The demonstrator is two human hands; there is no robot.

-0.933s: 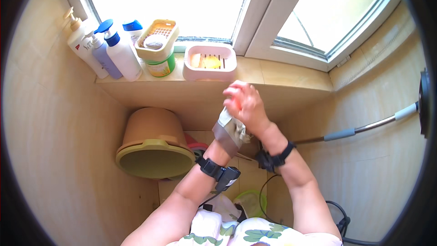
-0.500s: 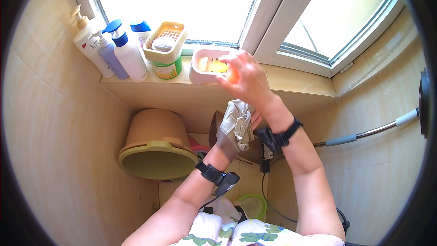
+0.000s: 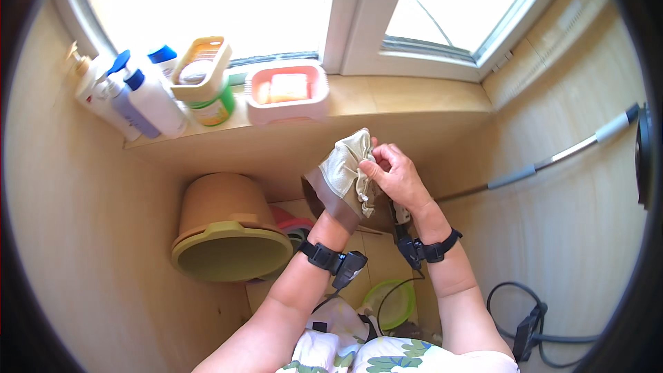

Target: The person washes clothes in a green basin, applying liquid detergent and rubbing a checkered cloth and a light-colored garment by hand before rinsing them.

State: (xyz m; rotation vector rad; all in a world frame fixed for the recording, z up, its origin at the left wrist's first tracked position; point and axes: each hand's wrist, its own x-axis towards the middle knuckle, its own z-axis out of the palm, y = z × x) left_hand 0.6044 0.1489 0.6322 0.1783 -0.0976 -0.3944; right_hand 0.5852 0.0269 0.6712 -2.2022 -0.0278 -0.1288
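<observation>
We can read no words or numbers anywhere here: on the white bottle with the beige pump (image 3: 94,87) we make out only a small reddish mark (image 3: 88,99), blurred, and on the green tub (image 3: 204,115) we see a label (image 3: 218,112) with some yellow on it, its print too small for us to decipher

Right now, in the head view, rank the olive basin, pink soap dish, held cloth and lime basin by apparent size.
Olive basin
Cloth and pink soap dish, too alike to rank
Lime basin
</observation>
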